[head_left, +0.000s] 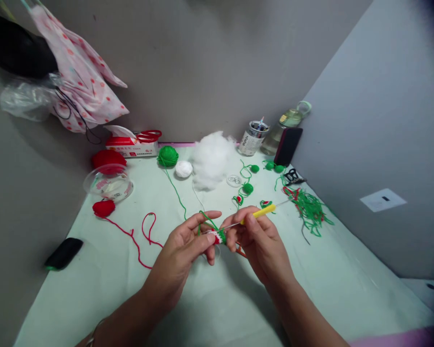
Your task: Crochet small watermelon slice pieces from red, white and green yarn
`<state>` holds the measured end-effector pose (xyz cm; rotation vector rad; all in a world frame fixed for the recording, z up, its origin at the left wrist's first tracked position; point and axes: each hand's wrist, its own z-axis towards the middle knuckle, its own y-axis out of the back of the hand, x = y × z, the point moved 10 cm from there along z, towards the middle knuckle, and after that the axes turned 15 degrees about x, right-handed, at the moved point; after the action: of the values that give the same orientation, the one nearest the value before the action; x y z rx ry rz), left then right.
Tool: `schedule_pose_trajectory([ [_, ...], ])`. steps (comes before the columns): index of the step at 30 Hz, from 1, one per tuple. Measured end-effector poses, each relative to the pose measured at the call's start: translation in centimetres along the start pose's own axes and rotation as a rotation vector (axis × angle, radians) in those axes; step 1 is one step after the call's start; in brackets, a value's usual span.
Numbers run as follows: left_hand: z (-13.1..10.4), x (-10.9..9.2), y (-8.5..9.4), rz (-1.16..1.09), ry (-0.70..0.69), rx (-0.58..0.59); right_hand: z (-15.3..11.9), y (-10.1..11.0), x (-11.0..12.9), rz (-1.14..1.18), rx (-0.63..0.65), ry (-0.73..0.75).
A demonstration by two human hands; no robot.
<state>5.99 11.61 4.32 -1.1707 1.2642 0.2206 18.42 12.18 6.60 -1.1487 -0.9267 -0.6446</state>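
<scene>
Gripping a small crocheted piece (217,236) of red, white and green at the centre of the frame, the left hand (190,238) has its thumb and fingers closed around it, with green yarn looped over the raised forefinger. The right hand (262,233), its fingers curled shut, holds a yellow-handled hook (258,214) whose tip meets the piece; fingers hide part of the work. A green yarn ball (168,156), a white yarn ball (183,169) and a heap of white stuffing (213,161) sit at upper centre of the table (332,289). Left of centre, a loose red strand (135,241) runs from a red ball (103,208) to beside the left wrist, close to the work. Red scissors (150,135) rest on a box (133,149) farther up. Right of centre lie small green balls (248,188) and a green yarn tangle (313,209), while a phone (288,147) leans upright, partly blocking a bottle (273,138)
</scene>
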Motion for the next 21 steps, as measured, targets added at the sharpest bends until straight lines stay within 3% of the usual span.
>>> schedule_pose_trajectory([
  [7,-0.4,-0.7,0.0,0.001,-0.046,-0.031,-0.3,-0.6,1.0,-0.172,0.1,0.094],
  [11,-0.4,-1.0,0.5,0.047,-0.092,-0.057,-1.5,-1.5,3.1,-0.55,0.091,0.209],
  [15,-0.6,-0.7,1.5,0.131,-0.117,-0.144,-2.5,-4.4,4.7,-0.996,0.16,0.387],
  [18,-0.7,-0.1,1.9,0.116,-0.145,-0.214,-3.1,-5.9,4.3,-1.351,0.153,0.475],
  [21,-0.2,0.5,1.3,-0.014,-0.149,-0.163,-3.7,-6.0,3.5,-1.554,0.072,0.507],
])
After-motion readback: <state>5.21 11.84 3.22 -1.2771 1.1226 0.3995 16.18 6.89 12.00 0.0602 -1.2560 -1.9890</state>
